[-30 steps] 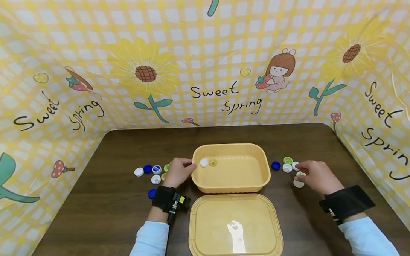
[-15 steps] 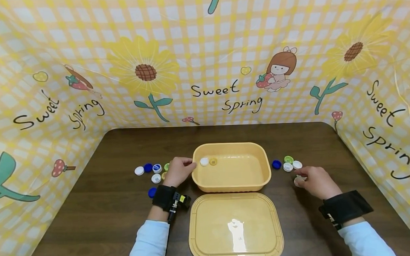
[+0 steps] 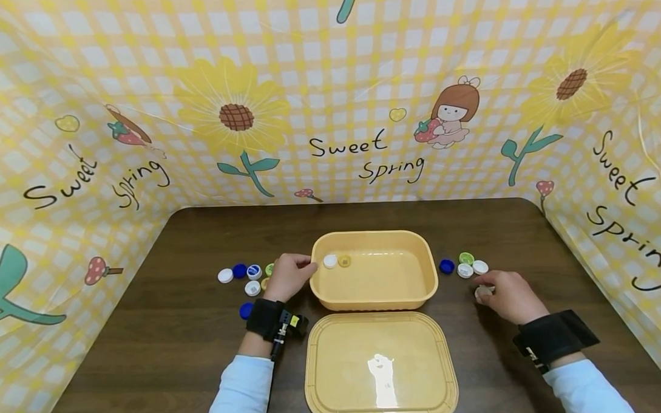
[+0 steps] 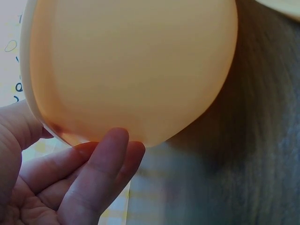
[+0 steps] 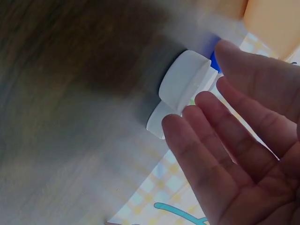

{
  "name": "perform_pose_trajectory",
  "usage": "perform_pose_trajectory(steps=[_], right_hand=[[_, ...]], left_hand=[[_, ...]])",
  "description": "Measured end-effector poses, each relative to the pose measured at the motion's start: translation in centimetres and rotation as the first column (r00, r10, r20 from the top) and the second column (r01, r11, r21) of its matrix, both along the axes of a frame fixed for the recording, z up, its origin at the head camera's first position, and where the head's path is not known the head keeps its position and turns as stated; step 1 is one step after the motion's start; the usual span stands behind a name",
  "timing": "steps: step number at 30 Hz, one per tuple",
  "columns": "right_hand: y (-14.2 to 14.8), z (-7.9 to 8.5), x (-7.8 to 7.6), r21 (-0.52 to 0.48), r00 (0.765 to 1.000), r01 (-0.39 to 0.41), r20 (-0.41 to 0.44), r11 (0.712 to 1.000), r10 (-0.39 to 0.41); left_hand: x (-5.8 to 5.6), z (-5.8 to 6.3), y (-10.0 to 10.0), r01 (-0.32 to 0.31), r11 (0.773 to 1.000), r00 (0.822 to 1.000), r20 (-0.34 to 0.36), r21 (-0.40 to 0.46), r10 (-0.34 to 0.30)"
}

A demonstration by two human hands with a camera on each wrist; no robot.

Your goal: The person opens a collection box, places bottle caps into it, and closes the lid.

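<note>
Right hand (image 3: pixel 511 295) has been shifted slightly nearer the body; fingers loosely spread by white cap (image 3: pixel 483 293), contact unclear. Yellow box (image 3: pixel 377 304) is touched by left hand (image 3: pixel 287 278), grip can't be told.

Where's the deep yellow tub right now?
In the head view, the deep yellow tub sits near the middle of the table, beyond the flat yellow tray, with the left hand at its left end.

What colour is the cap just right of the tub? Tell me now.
Blue; that cap, beside the tub, shows best in the head view.
</note>
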State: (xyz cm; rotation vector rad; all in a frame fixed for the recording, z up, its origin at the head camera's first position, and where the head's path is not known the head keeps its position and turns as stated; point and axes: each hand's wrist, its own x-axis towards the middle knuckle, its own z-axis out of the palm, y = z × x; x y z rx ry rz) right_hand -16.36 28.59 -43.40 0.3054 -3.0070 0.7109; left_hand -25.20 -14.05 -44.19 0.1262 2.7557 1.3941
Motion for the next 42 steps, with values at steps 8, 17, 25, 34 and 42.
perform_pose_trajectory(steps=[8, 17, 25, 34, 42], right_hand=[[-0.32, -0.05, 0.03, 0.019, 1.0, -0.008, -0.006, 1.0, 0.008], [-0.42, -0.34, -0.11, 0.035, 1.0, -0.02, -0.023, 0.999, 0.021], [-0.45, -0.68, -0.14, 0.043, 0.998, -0.031, -0.054, 0.999, 0.033], [-0.51, -0.75, -0.18, 0.062, 0.997, -0.037, -0.063, 0.997, 0.04], [-0.6, 0.04, -0.17, 0.063, 0.997, -0.042, -0.06, 0.997, 0.046]], left_hand=[[0.09, 0.12, 0.01, -0.001, 1.0, 1.0, 0.002, -0.002, 0.001], [0.06, 0.18, -0.06, 0.002, 1.0, 1.0, 0.0, 0.007, -0.002], [0.01, 0.01, -0.09, 0.001, 1.0, 1.0, 0.006, 0.002, -0.001], [0.1, 0.03, -0.1, 0.003, 1.0, 1.0, 0.003, 0.0, -0.003], [0.12, 0.18, -0.03, 0.006, 1.0, 1.0, 0.012, 0.0, -0.006]])
